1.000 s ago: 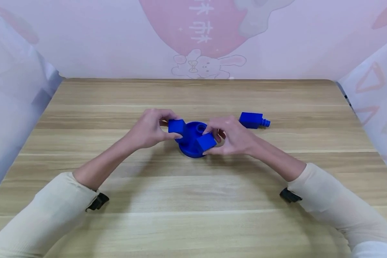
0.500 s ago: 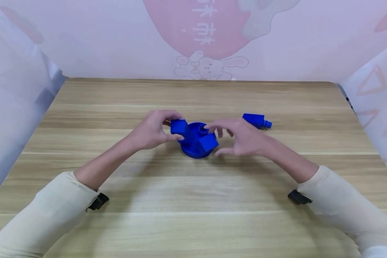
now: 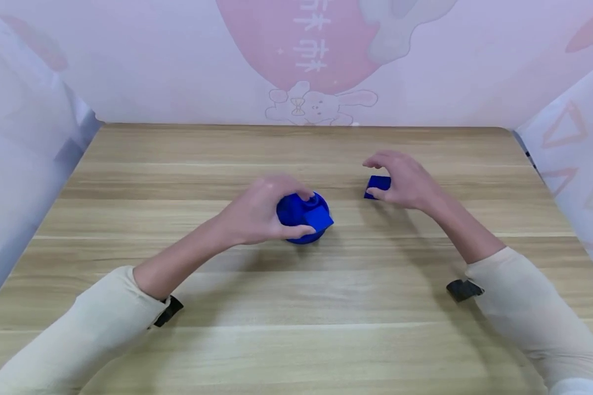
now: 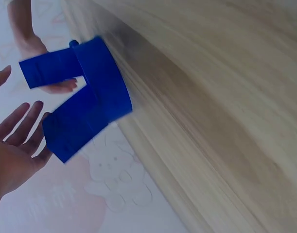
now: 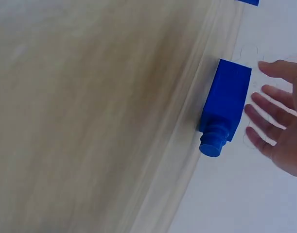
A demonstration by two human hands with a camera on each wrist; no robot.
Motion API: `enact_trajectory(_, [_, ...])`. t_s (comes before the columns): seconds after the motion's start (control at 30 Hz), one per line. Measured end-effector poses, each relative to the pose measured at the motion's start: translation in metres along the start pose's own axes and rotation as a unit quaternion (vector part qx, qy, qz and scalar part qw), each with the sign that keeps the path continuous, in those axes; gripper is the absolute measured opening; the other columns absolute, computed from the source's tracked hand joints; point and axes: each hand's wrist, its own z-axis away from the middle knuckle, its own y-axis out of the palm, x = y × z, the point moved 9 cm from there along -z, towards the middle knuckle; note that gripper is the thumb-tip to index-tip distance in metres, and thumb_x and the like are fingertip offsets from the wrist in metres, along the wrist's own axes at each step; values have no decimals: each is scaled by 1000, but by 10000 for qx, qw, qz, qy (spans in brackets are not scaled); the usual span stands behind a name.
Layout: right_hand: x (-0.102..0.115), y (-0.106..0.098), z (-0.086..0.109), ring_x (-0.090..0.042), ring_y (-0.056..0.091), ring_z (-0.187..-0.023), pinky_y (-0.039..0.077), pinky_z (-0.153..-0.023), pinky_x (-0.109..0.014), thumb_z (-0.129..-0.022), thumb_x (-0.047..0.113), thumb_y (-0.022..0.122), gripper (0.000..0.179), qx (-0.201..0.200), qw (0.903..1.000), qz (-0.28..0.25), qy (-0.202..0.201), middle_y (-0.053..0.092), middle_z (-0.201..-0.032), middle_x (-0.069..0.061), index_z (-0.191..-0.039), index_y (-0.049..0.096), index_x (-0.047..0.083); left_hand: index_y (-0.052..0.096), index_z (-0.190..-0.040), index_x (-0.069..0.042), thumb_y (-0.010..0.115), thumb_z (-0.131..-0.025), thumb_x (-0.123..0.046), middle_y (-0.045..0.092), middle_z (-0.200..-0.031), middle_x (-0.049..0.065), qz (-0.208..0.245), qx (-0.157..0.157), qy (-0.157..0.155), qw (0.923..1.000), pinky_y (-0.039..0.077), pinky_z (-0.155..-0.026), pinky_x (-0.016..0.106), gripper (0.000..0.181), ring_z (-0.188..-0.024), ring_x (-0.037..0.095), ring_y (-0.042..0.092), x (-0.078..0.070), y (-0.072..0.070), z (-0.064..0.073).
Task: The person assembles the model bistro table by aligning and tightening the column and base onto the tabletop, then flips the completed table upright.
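Note:
A round blue base (image 4: 109,82) on the table carries two square blue blocks standing in it. My left hand (image 3: 257,211) arches over the base, its thumb and fingers spread around the blocks. In the left wrist view, the nearer block (image 4: 73,124) is right by the fingertips, and the other block (image 4: 48,69) rises beyond it. A loose blue block (image 5: 227,94) with a ridged round peg (image 5: 212,144) lies on its side to the right. Over it hovers my right hand (image 3: 410,180), fingers apart and relaxed; the hand hides the peg in the head view.
The wooden table (image 3: 296,307) runs to a back wall (image 3: 168,66) printed with pink shapes and a rabbit. Pale side walls stand left and right. A black strap piece (image 3: 464,289) shows at the right sleeve, another (image 3: 169,311) at the left.
My right hand has let go of a block in the base and moved right to the loose block. My left hand has released the left block and shifted right across the base.

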Motion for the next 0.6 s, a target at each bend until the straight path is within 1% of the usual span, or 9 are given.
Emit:
enact_trajectory(0.1, [-10,9,-5,-40,59,-120,48,-104,-56,-86,10,81,54,352,9988,168,302,64,-129,-23,-134,62,-7,71,-121,0,89,-82,-32,74,-115,13,-123,224,-111,9996,57,-97,43,54,-110,28,69,-3,9,-3])
enact_trajectory(0.17, [-16,15,-7,-40,58,-122,48,-104,-55,-87,12,81,57,606,9965,255,507,62,-131,-23,-136,60,-6,71,-121,1,89,-83,-31,74,-113,12,-162,376,-181,9990,58,-96,41,53,-107,26,69,-4,15,-5])
enact_trajectory(0.27, [-22,21,-10,-42,57,-123,50,-103,-56,-88,13,80,54,856,9929,347,754,60,-133,-24,-136,61,-5,71,-121,1,87,-85,-28,73,-111,10,-225,552,-246,9979,59,-93,39,49,-104,24,68,-5,22,-7])
enact_trajectory(0.37, [-23,21,-12,-42,59,-118,52,-100,-56,-88,12,81,45,868,9923,405,791,63,-129,-25,-127,65,-5,72,-121,0,85,-87,-27,73,-110,9,-315,640,-256,9971,59,-92,39,45,-104,25,68,-7,24,-8])
enact_trajectory(0.47, [-21,17,-14,-40,63,-111,53,-96,-54,-88,14,83,38,783,9935,505,654,68,-120,-24,-117,69,-6,71,-123,1,83,-88,-26,73,-115,11,-389,699,-309,9963,60,-93,41,46,-108,27,68,-8,24,-8])
enact_trajectory(0.6, [-17,13,-14,-37,66,-106,54,-94,-52,-86,15,85,38,718,9949,418,575,72,-113,-23,-115,70,-6,70,-127,2,81,-88,-20,70,-127,15,-390,838,-329,9952,58,-97,45,46,-119,32,66,-7,23,-6])
